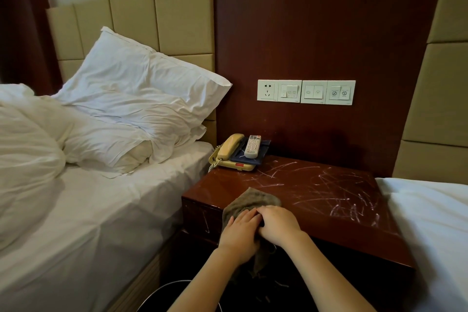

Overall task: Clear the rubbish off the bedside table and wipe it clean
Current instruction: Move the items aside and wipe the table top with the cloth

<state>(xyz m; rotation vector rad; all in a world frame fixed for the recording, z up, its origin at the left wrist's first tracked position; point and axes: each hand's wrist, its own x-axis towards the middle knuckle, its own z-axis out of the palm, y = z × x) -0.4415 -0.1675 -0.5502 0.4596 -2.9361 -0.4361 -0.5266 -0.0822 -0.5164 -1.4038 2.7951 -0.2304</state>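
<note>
A dark red-brown bedside table (329, 213) stands between two beds, its top covered with white scribble marks. A brown-grey cloth (253, 201) lies on the table's near left corner and hangs over the front edge. My left hand (239, 234) holds the cloth at that edge with fingers curled on it. My right hand (277, 224) presses down on the cloth, its fingers bent over the fabric and touching my left hand.
A beige telephone (228, 152) and a white remote (253, 145) on a dark blue folder sit at the table's back left. A dark bin (162, 296) with a metal rim stands below. White-sheeted beds flank the table; wall switches (306, 92) are above.
</note>
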